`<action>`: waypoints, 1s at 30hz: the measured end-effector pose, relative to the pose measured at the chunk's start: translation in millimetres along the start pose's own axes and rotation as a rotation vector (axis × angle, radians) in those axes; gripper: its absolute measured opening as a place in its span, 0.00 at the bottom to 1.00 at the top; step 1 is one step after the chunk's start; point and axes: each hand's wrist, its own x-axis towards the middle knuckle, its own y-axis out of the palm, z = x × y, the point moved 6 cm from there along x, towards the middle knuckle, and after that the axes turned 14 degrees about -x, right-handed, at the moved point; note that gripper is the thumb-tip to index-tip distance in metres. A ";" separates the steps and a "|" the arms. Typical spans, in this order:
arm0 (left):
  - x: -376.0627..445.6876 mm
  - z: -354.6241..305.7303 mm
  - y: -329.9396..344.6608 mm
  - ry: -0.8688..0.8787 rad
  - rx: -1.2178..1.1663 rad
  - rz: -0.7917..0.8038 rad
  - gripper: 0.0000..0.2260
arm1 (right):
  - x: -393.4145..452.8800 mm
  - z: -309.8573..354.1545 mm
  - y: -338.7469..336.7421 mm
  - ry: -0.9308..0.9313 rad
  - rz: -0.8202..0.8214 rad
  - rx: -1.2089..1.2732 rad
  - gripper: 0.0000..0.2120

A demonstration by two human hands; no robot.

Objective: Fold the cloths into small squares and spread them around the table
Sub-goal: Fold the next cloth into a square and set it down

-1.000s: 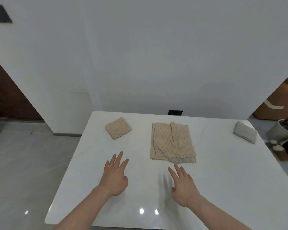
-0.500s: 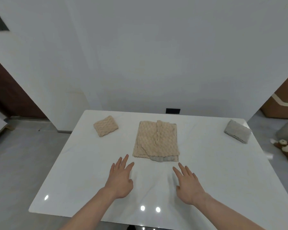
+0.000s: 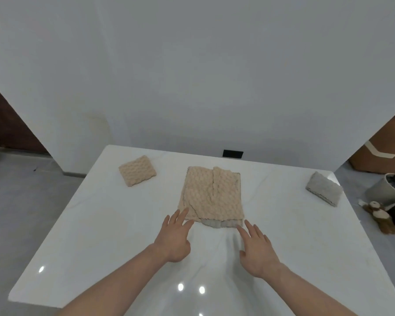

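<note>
A beige textured cloth (image 3: 211, 196) lies partly folded in the middle of the white table (image 3: 78, 236), a grey cloth edge (image 3: 221, 223) peeking out under its near side. My left hand (image 3: 175, 238) is flat and empty, its fingertips at the cloth's near left corner. My right hand (image 3: 257, 246) is flat and empty too, fingertips just short of the near right corner. A small folded beige square (image 3: 137, 171) sits at the far left. A folded grey cloth (image 3: 324, 191) rests at the far right edge.
White wall stands right behind the table, with a black socket (image 3: 232, 153) at its far edge. On the floor to the right are a grey pot (image 3: 385, 190), a small brown toy (image 3: 379, 213) and a cardboard box (image 3: 383, 153).
Both hands have moved forward across the table to the near edge of the middle cloth. The camera has shifted, bringing the cloth closer.
</note>
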 end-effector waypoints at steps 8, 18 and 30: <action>56.9 10.2 29.5 0.032 0.001 0.005 0.34 | 57.4 -9.5 10.4 0.006 -0.081 0.113 0.35; 144.6 55.3 117.5 0.288 -0.075 -0.348 0.29 | 172.7 -19.6 115.9 0.033 -0.551 0.341 0.26; 134.7 53.4 122.6 0.421 -0.132 -0.504 0.14 | 163.8 -22.4 123.5 0.033 -0.843 0.371 0.18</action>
